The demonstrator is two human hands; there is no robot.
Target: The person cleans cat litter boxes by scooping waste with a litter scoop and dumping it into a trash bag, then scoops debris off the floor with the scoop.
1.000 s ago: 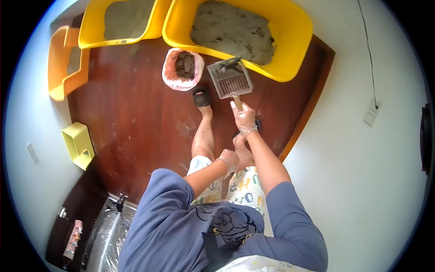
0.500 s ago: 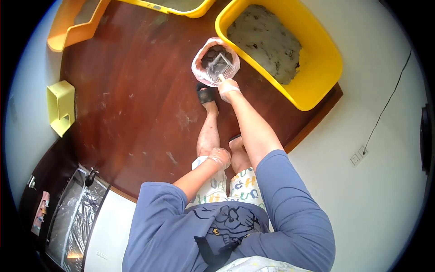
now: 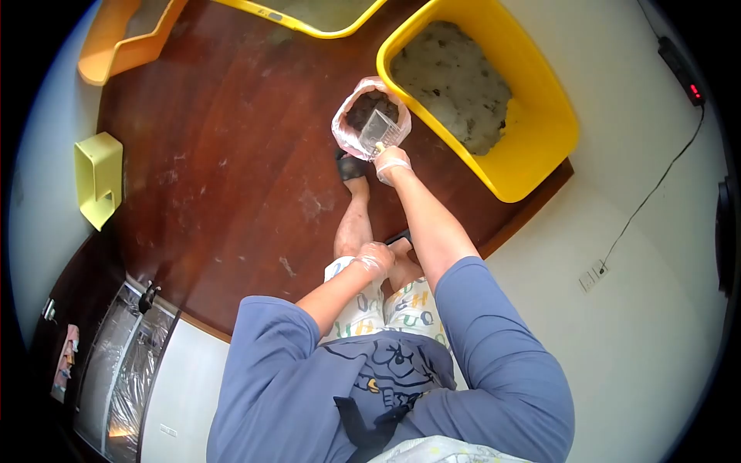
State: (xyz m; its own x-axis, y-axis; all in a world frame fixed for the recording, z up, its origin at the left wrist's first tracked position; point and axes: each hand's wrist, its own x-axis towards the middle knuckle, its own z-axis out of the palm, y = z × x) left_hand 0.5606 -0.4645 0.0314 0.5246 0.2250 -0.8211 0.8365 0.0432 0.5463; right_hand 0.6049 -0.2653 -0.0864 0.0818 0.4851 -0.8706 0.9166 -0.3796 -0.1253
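My right hand [image 3: 391, 162], in a clear plastic glove, is closed round the handle of a clear litter scoop [image 3: 380, 130]. The scoop's slotted head is tilted over the mouth of a bin lined with a pink plastic bag [image 3: 345, 131]. Dark clumps [image 3: 370, 108] lie inside the bag. Beside it stands a yellow litter box [image 3: 544, 116] holding grey litter [image 3: 448, 77] with dark specks. My left hand [image 3: 375, 258], also gloved, rests by my knee with its fingers curled in; nothing shows in it.
Another yellow tray [image 3: 332, 32] and an orange-yellow open-fronted box [image 3: 96, 73] stand at the far side of the dark red wooden floor [image 3: 231, 154]. A pale yellow holder [image 3: 99, 181] is on the left wall. A power strip [image 3: 679, 71] and its cord hang on the right wall.
The view has shifted, bringing the power strip into sight. My right hand and the scoop stay over the bag, the scoop slightly changed in tilt. My left hand stays by the knee.
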